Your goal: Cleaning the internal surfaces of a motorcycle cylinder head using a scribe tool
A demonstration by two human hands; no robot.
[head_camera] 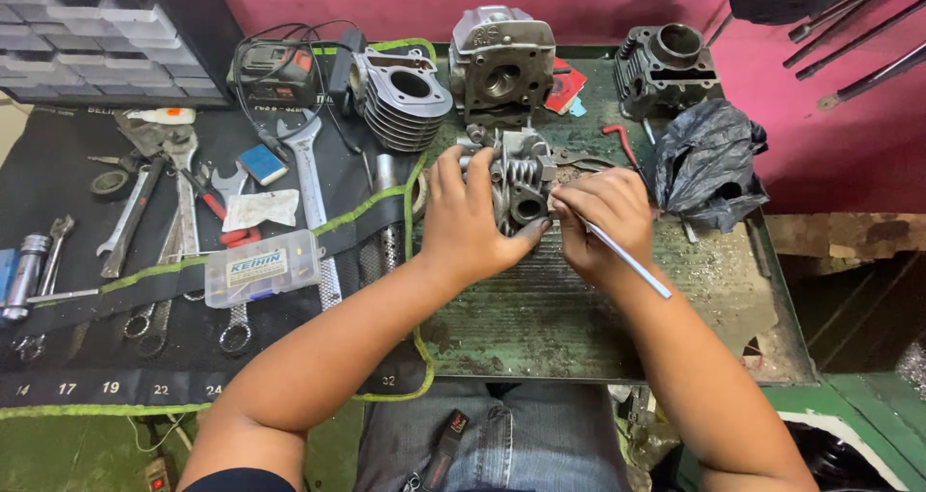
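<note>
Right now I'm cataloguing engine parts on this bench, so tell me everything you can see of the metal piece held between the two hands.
The cylinder head is a small grey cast-metal block, dull and grimy, with cooling fins on its upper part and a round dark port facing the camera. It sits on the worn green bench top, in front of a larger engine casting. The left hand wraps its left side, thumb under the port. The right hand presses its right side while holding a thin silver rod.
</note>
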